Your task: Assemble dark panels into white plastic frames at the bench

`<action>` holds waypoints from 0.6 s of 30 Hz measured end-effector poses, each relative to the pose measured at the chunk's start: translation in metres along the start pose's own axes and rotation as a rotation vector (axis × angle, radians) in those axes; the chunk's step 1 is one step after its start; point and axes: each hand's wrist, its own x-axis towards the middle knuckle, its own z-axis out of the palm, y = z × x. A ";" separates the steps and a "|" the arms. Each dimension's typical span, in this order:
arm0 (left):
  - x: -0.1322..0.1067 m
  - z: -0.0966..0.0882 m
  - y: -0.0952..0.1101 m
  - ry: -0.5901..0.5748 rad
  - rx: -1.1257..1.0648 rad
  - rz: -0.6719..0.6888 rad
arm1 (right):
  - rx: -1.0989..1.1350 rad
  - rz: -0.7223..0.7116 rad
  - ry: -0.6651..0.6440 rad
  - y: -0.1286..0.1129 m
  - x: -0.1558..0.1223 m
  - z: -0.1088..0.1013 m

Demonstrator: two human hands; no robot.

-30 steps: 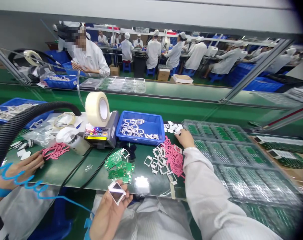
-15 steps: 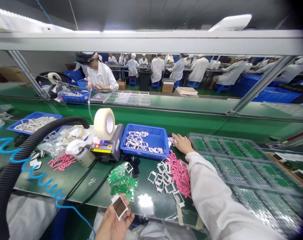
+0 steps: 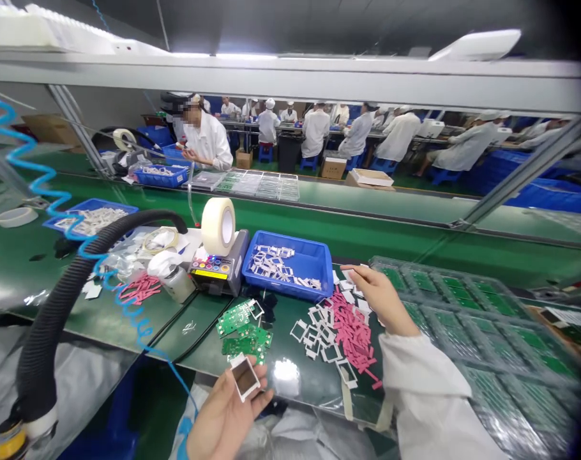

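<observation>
My left hand (image 3: 233,402), palm up near the table's front edge, holds a small display screen (image 3: 245,378) with a white frame and a dark face. Its fingers curl around the edges. My right hand (image 3: 374,291) is over a pile of small white pieces (image 3: 348,295), right of the blue bin. Thumb and forefinger pinch a flat white piece (image 3: 348,271). Pink strips (image 3: 352,332) lie in a heap just below that hand, with loose white frames (image 3: 319,332) beside them. Green circuit boards (image 3: 245,338) lie beyond my left hand.
A blue bin (image 3: 331,271) holds more white frames. Clear trays (image 3: 463,319) with green boards cover the right side. A tape roll (image 3: 218,227) stands on a dark box (image 3: 217,275). A black hose (image 3: 70,287) and blue coiled cord (image 3: 46,191) cross the left. Co-workers sit beyond.
My right hand has come up off the white pieces, its fingers now pinching one. My left hand still holds the display screen. The whole view has shifted slightly.
</observation>
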 end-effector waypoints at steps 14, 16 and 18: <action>-0.021 0.030 0.024 -0.222 0.014 0.106 | 0.599 -0.901 -0.069 -0.148 -0.103 0.065; -0.024 0.031 0.026 -0.227 0.049 0.152 | 0.515 -0.978 -0.024 -0.147 -0.104 0.065; -0.026 0.032 0.027 -0.234 0.083 0.190 | 0.462 -1.008 -0.047 -0.147 -0.103 0.063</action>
